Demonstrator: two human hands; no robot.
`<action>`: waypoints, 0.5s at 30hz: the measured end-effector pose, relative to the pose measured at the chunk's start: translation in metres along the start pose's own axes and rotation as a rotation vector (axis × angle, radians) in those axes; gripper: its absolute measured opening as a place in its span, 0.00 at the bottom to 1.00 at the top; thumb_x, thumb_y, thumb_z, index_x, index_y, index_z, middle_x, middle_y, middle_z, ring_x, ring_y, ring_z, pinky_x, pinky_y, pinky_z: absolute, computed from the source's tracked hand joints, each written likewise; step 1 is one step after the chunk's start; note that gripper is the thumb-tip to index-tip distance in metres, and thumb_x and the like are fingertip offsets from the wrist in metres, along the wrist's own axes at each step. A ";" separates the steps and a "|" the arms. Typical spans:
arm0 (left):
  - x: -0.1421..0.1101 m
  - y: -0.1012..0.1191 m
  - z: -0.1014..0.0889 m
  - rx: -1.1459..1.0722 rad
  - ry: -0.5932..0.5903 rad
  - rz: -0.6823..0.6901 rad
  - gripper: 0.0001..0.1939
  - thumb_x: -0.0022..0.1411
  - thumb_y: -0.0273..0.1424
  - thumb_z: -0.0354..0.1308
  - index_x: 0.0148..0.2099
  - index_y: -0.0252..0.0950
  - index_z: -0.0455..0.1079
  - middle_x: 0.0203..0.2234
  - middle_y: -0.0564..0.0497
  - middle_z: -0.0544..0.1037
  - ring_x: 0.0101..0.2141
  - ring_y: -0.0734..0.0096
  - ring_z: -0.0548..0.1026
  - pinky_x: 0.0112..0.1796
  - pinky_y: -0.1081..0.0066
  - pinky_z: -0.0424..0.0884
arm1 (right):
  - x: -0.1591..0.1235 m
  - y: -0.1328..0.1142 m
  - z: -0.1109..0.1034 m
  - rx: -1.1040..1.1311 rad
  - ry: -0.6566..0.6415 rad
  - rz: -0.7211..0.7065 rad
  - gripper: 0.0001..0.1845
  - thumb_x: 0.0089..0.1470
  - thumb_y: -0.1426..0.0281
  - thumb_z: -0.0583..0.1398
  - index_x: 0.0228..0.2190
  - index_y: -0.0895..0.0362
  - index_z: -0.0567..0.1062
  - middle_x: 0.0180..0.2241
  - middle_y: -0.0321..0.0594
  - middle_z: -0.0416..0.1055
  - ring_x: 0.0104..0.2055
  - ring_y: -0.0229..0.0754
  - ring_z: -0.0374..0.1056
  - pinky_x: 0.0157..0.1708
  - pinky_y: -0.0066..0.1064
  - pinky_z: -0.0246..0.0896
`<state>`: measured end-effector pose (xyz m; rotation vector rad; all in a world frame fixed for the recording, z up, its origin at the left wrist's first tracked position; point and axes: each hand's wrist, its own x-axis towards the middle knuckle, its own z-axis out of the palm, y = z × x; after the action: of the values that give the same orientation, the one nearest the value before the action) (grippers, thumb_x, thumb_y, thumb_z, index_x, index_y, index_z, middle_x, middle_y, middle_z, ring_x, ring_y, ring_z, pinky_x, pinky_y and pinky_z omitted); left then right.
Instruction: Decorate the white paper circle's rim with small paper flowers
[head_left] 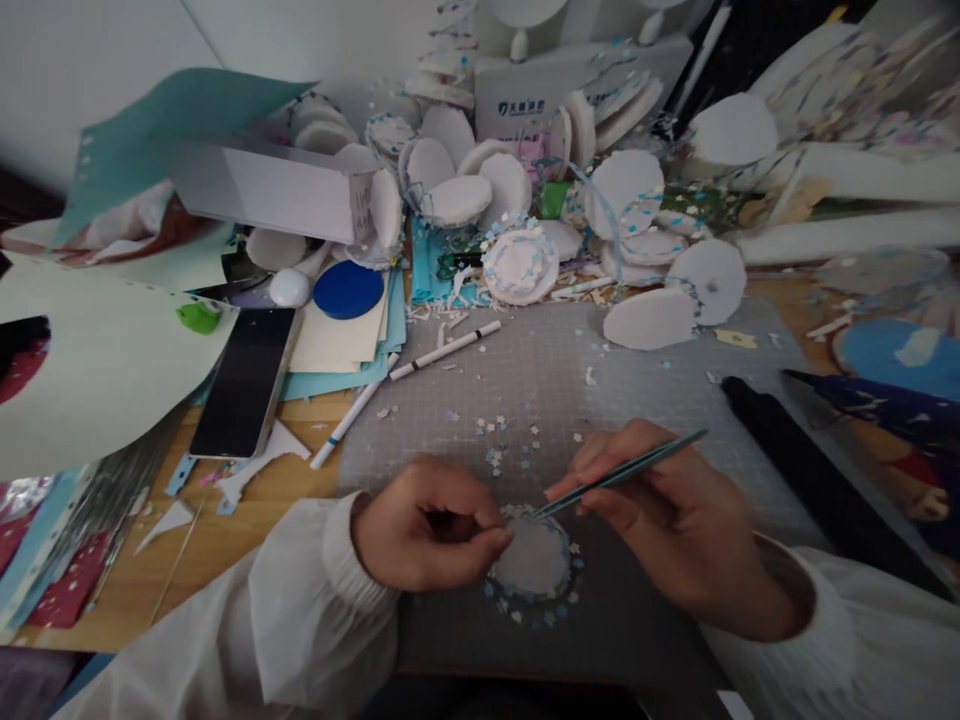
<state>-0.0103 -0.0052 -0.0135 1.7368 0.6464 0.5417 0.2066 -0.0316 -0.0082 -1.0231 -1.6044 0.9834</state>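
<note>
A white disc (531, 556) lies on the grey cutting mat (420, 420), ringed with small blue and white flower shapes. My right hand (660, 515) grips teal tweezers (626, 470), their tips over the disc's upper edge. At the disc's left side, my left hand (435, 525) is closed, thumb and forefinger pinched near the rim. Whatever sits between those fingertips, if anything, is too small to make out. Loose tiny paper flowers (493, 455) are scattered on the mat just beyond both hands.
Many white discs (457, 200) with flower trim crowd the back. A phone (244, 380), a blue round lid (349, 290) and paper sheets lie left. Two white sticks (446, 350) rest on the mat. A long black object (810, 470) lies right.
</note>
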 end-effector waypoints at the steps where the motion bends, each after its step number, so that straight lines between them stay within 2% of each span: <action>1: 0.000 0.000 0.000 0.004 0.003 0.004 0.13 0.59 0.28 0.55 0.22 0.32 0.69 0.11 0.55 0.61 0.15 0.79 0.57 0.20 0.73 0.55 | 0.000 0.000 0.000 0.001 -0.001 0.000 0.04 0.54 0.75 0.60 0.32 0.53 0.72 0.28 0.35 0.73 0.30 0.38 0.72 0.27 0.28 0.70; 9: 0.001 -0.001 0.002 -0.003 0.021 0.044 0.13 0.58 0.26 0.56 0.22 0.31 0.68 0.11 0.56 0.60 0.15 0.80 0.57 0.20 0.74 0.54 | -0.003 0.003 0.000 0.015 -0.025 0.007 0.06 0.54 0.76 0.60 0.34 0.52 0.72 0.30 0.35 0.72 0.33 0.37 0.71 0.30 0.28 0.70; 15: 0.002 -0.002 0.003 -0.021 0.059 0.101 0.12 0.56 0.24 0.57 0.21 0.31 0.68 0.11 0.56 0.61 0.15 0.81 0.57 0.19 0.75 0.54 | 0.000 0.003 0.000 0.092 -0.033 0.073 0.05 0.55 0.75 0.60 0.34 0.52 0.73 0.29 0.34 0.72 0.34 0.35 0.71 0.33 0.22 0.70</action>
<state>-0.0070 -0.0057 -0.0162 1.7454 0.5951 0.6701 0.2072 -0.0305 -0.0109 -1.0127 -1.5435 1.1185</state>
